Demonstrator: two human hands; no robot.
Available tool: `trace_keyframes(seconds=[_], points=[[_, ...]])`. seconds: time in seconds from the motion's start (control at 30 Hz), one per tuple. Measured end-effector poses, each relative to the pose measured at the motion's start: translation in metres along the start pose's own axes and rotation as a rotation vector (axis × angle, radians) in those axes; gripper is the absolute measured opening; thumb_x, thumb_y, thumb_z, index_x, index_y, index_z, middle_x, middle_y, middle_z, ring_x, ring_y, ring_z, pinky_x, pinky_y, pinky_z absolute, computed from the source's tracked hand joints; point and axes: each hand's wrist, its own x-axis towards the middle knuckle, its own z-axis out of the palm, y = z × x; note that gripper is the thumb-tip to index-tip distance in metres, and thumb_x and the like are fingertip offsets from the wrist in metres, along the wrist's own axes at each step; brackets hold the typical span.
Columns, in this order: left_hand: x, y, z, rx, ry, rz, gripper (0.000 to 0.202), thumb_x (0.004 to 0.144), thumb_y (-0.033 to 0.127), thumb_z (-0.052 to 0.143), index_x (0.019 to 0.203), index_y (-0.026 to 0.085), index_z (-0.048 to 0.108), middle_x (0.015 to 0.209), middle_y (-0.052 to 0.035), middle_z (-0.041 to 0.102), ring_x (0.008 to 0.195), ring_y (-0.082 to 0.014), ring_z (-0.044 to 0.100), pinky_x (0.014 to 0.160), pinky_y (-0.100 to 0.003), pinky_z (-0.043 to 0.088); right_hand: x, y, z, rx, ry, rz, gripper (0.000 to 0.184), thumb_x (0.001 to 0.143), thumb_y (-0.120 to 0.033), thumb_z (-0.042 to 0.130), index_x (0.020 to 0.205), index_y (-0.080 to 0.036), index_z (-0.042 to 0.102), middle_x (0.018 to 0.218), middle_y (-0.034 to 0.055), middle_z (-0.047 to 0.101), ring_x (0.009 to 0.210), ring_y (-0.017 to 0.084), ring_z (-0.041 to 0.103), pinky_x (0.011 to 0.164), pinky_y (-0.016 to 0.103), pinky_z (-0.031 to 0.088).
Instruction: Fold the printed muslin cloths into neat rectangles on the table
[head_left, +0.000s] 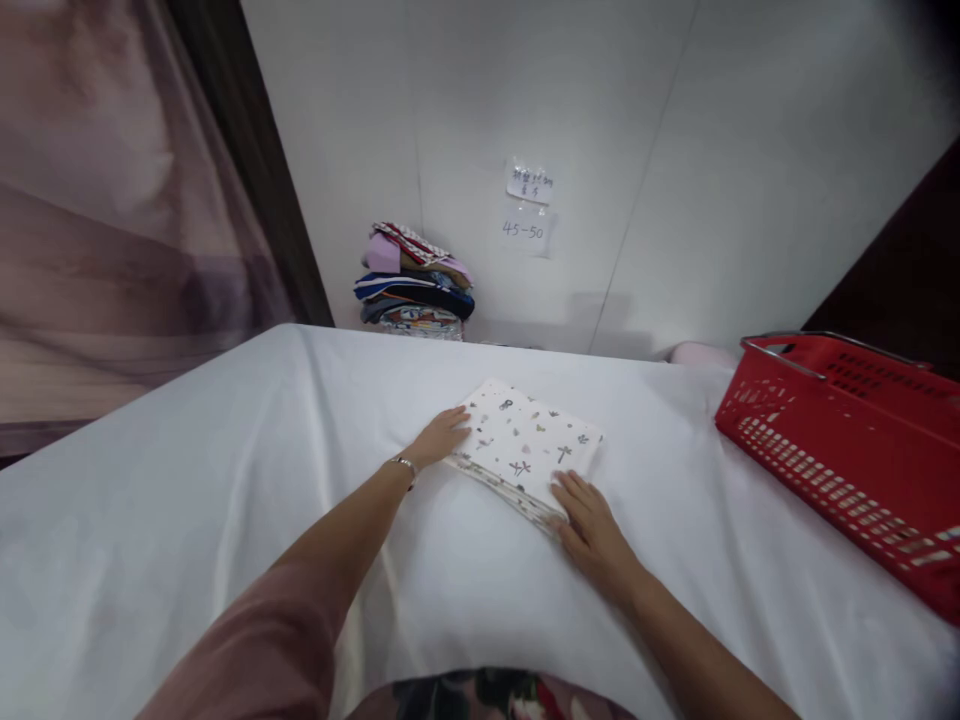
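A folded white cloth (525, 430) printed with small palm trees and figures lies on the white-covered surface, several layers showing along its near edge. My left hand (442, 437) rests against its left corner, fingers stretched out and the tips on the fabric. A bracelet (406, 468) circles that wrist. At the near right corner, my right hand (592, 520) lies with extended fingers on the cloth and its thumb by the layered edge. Neither hand is closed around the fabric.
To the right stands a red plastic basket (847, 430) with metal handles. A stack of folded clothes (416, 285) sits beyond the far edge of the white sheet (247, 480). Paper labels (527, 232) are taped to the wall. A mauve curtain (112, 220) hangs at left.
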Motion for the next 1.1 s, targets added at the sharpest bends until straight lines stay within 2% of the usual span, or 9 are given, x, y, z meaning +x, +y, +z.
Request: trace_keyframes(seconds=[0.17,0.37,0.47,0.57,0.7,0.77,0.87,0.97,1.1], points=[[-0.012,0.004,0.001,0.026,0.008,-0.030,0.040,0.084,0.029,0.043,0.123,0.025,0.053,0.142,-0.0003,0.038,0.129,-0.0203,0.036,0.107,-0.034,0.028,0.007,0.017,-0.006,-0.041,-0.130,-0.055,0.050,0.089,-0.038,0.044,0.136,-0.022,0.039,0.143,0.0093,0.035,0.134,0.024,0.025,0.106,0.048,0.029],[-0.041,0.016,0.008,0.144,0.089,-0.056,0.036,0.087,0.033,0.041,0.120,0.026,0.054,0.143,-0.0009,0.037,0.122,-0.0225,0.043,0.102,-0.035,0.034,0.027,0.051,-0.022,-0.087,-0.225,0.028,0.048,0.091,-0.037,0.040,0.137,-0.027,0.036,0.145,0.0067,0.032,0.135,0.023,0.022,0.106,0.053,0.021],[-0.052,0.020,0.007,0.134,0.099,-0.069,0.037,0.089,0.036,0.039,0.122,0.025,0.051,0.144,-0.0020,0.036,0.121,-0.0238,0.043,0.100,-0.037,0.034,0.028,0.051,-0.024,-0.021,-0.208,0.029,0.048,0.088,-0.037,0.043,0.134,-0.023,0.042,0.144,0.0078,0.033,0.136,0.024,0.022,0.107,0.052,0.021],[-0.058,0.031,0.008,0.163,0.167,-0.088,0.037,0.089,0.040,0.041,0.121,0.025,0.052,0.142,-0.0039,0.039,0.128,-0.0279,0.033,0.101,-0.044,0.030,0.028,0.042,-0.025,0.072,-0.126,0.004,0.046,0.087,-0.037,0.045,0.130,-0.022,0.047,0.139,0.0080,0.042,0.133,0.024,0.028,0.107,0.049,0.024],[-0.065,0.065,0.020,0.154,0.254,0.098,0.034,0.089,0.041,0.044,0.116,0.024,0.056,0.136,-0.0049,0.045,0.132,-0.0260,0.027,0.108,-0.046,0.018,0.037,0.036,-0.031,0.137,0.053,0.014,0.029,0.086,-0.030,0.044,0.106,-0.022,0.064,0.114,0.0069,0.063,0.113,0.023,0.052,0.097,0.042,0.039],[-0.066,0.084,0.029,0.100,0.226,0.221,0.031,0.088,0.039,0.048,0.113,0.025,0.058,0.133,-0.0041,0.049,0.129,-0.0236,0.032,0.108,-0.043,0.019,0.042,0.035,-0.034,0.152,0.123,0.066,0.025,0.085,-0.028,0.043,0.093,-0.021,0.067,0.100,0.0064,0.067,0.098,0.021,0.058,0.087,0.037,0.045],[-0.063,0.109,0.043,0.001,0.185,0.322,0.026,0.087,0.035,0.052,0.109,0.025,0.061,0.125,-0.0031,0.055,0.121,-0.0210,0.041,0.103,-0.040,0.026,0.044,0.035,-0.035,0.192,0.197,0.156,0.023,0.083,-0.027,0.044,0.086,-0.020,0.066,0.091,0.0057,0.067,0.086,0.019,0.059,0.078,0.033,0.046],[-0.055,0.125,0.057,-0.060,0.173,0.342,0.022,0.086,0.031,0.054,0.106,0.025,0.062,0.117,-0.0030,0.059,0.112,-0.0198,0.046,0.098,-0.038,0.031,0.038,0.038,-0.034,0.283,0.173,0.218,0.023,0.083,-0.028,0.044,0.084,-0.021,0.065,0.084,0.0041,0.065,0.079,0.018,0.058,0.073,0.030,0.046],[-0.050,0.134,0.073,-0.067,0.188,0.364,0.018,0.085,0.027,0.056,0.100,0.025,0.065,0.107,-0.0034,0.062,0.101,-0.0198,0.050,0.089,-0.038,0.035,0.029,0.048,-0.035,0.440,0.038,0.222,0.022,0.083,-0.033,0.049,0.090,-0.022,0.066,0.083,0.0028,0.064,0.076,0.017,0.058,0.069,0.029,0.045]])
